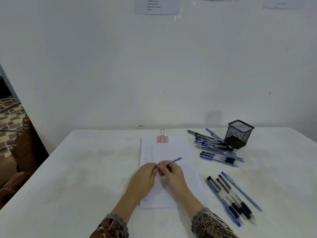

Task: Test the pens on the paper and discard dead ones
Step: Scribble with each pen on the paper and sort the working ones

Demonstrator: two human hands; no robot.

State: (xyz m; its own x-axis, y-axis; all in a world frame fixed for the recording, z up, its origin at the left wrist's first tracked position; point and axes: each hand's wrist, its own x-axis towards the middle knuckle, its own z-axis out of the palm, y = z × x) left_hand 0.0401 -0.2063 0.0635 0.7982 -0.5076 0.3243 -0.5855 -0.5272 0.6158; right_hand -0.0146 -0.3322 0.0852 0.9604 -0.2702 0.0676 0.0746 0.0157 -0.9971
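1 pen (175, 160) | right fingers (165, 165) grip barrel | left fingers (153, 169) pinch end | over paper (173, 146)

Table: a white table (85, 177) is taking up the near part of the view, and its top is looking a bit smudged.
Paper: a sheet of paper (173, 148) is lying flat in the middle, showing small rows of writing.
Clip: a pink clip (162, 139) is pinching its far edge.
Cup: a black mesh cup (239, 133) is standing far right.
Far pens: a messy pile of pens (217, 148) is lying beside the cup, maybe touching it.
Near pens: a row of pens (231, 196) is lying side by side, right of the paper.
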